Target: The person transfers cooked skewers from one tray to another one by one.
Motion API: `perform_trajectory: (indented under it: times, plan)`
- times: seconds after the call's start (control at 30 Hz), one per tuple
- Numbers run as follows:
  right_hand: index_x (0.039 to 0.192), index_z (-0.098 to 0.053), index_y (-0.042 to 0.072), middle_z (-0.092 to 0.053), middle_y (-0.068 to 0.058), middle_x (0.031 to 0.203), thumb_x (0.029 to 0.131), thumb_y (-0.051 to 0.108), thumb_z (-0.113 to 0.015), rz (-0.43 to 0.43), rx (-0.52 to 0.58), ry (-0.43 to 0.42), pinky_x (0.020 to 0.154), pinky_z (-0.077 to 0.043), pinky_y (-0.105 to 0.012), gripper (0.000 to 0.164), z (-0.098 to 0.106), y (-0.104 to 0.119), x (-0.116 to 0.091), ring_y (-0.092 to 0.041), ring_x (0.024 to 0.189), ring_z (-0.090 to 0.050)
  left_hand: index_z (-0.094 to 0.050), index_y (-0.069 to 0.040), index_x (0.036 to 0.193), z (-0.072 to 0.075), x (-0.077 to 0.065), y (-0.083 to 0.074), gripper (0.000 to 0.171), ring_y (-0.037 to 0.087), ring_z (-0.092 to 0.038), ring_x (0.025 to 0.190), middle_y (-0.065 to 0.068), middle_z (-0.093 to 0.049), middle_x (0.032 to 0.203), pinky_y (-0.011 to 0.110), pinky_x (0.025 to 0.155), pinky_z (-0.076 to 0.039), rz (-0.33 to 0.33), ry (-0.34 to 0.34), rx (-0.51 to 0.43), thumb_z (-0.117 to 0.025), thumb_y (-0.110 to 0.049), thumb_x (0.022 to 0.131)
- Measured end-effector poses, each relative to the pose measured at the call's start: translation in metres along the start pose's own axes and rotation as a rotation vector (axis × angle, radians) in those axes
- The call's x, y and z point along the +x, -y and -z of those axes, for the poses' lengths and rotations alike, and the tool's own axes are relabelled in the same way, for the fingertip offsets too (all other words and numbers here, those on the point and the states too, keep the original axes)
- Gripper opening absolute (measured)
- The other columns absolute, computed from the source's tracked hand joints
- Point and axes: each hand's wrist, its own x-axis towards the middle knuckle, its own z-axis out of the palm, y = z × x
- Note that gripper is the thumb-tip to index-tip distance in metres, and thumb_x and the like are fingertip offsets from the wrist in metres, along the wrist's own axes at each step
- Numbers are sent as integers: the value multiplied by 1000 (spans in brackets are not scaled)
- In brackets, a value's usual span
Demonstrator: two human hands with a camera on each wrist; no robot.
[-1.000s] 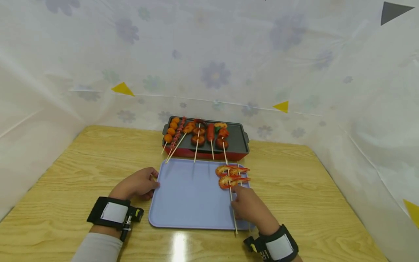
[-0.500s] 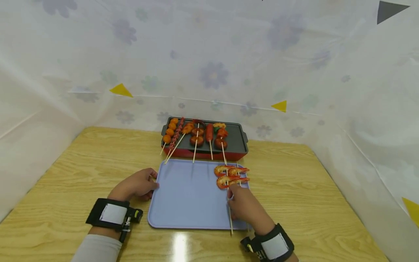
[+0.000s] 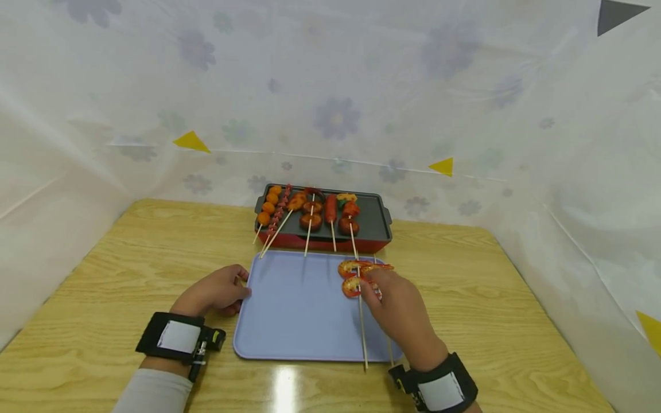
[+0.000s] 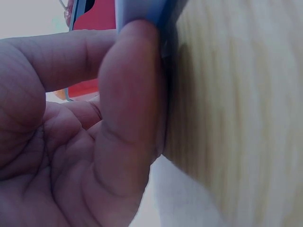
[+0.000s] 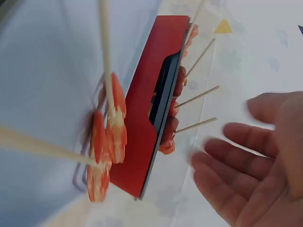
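Observation:
Two shrimp skewers [image 3: 349, 288] lie side by side along the right part of the pale blue tray [image 3: 294, 327], their sticks pointing toward me. Over their shrimp hovers my right hand [image 3: 400, 307], covering part of the right skewer in the head view. The right wrist view shows that hand [image 5: 251, 165] with fingers spread loosely and nothing between them, apart from the skewers [image 5: 116, 137]. At the tray's left edge my left hand [image 3: 219, 289] pinches the rim, its thumb [image 4: 128, 94] on the edge close over the table.
Behind the tray stands a red grill with a dark top [image 3: 373, 212]. Several skewers lie on it: orange balls [image 3: 269, 206], a sausage [image 3: 331, 209] and mushroom slices [image 3: 311, 221]. Some sticks overhang its front toward the tray. A flower-print curtain [image 3: 335, 80] surrounds the wooden table [image 3: 480, 298].
My right hand has let go of the left shrimp skewer's stick and risen over the shrimp. That stick's near end shifted slightly left beforehand. My left hand stays at the tray.

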Motion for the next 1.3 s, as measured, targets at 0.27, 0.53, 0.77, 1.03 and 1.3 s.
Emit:
perform_trajectory:
  times: [0.27,0.53,0.77,1.03,1.3]
  plan:
    - [160,-6,17,23,-12,162,93,52,-63,42,-207,129,107,0,-74,95,-1,3,-2,-36,147,21,-46,4,119,2,0,1,27,21,-58,65,13,-56,82,31,57,-51,-1,-2,-1,-57,-5,96]
    - [160,4,20,26,-12,161,96,48,-60,0,-195,123,109,-1,-72,94,0,4,0,-36,146,21,-46,3,120,3,0,-3,27,21,-58,66,14,-56,83,32,58,-51,-5,-2,13,-57,-6,97]
    - [160,-4,15,23,-12,162,98,46,-57,11,-175,113,110,-3,-71,87,-2,3,7,-38,147,17,-47,3,117,0,1,-3,25,21,-58,65,14,-57,82,31,57,-52,0,-3,1,-57,-4,96]
    - [158,-14,6,6,-22,163,102,41,-52,4,-167,163,110,-11,-70,77,1,-7,25,-39,148,13,-47,3,117,1,0,0,24,21,-58,65,14,-57,81,32,57,-52,-6,-4,13,-58,-5,96]
    - [157,-15,0,2,-26,162,103,41,-50,40,-128,157,112,-19,-64,76,4,-16,48,-42,148,6,-48,2,116,0,-2,0,24,21,-58,64,13,-57,80,32,57,-51,-10,-1,9,-58,-5,96]
